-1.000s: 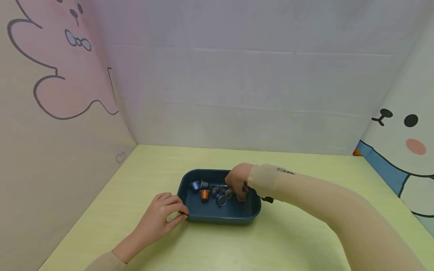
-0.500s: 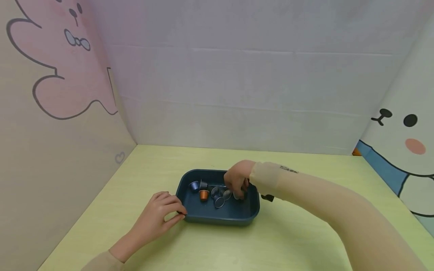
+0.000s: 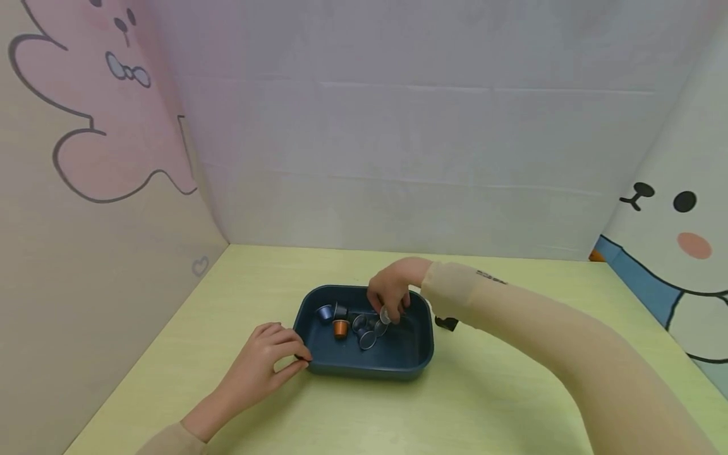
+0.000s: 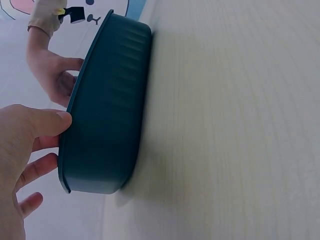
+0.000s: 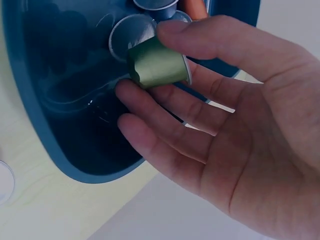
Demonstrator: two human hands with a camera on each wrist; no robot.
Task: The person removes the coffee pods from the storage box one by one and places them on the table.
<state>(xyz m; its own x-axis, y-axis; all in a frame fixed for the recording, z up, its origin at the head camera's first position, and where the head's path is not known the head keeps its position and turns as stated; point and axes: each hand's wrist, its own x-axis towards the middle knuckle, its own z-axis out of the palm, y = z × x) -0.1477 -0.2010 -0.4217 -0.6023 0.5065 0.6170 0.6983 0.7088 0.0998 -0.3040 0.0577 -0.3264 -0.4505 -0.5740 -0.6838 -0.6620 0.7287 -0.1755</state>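
Note:
At the near left corner of a dark blue tray (image 3: 364, 370), my left hand (image 3: 263, 351) pinches the rim, thumb and fingers on either side of it. In the right wrist view, my right hand (image 5: 220, 110) holds a green coffee capsule (image 5: 160, 66) between thumb and fingers, above the tray. Only its pale lid shows in the head view. Several more capsules lie in the tray: an orange capsule (image 3: 340, 328), a blue capsule (image 3: 325, 313) at the left, a dark capsule (image 3: 340, 310), and others with silvery lids turned up or sideways near the middle.
The tray stands on a pale yellow table (image 3: 256, 278). Printed cloth walls (image 3: 398, 158) enclose the back and sides. A pale round thing (image 5: 5, 182) is partly visible at the left edge of the right wrist view.
My right hand has lifted slightly and shifted left, bringing a capsule up from the tray's right side. My left hand stays at the rim.

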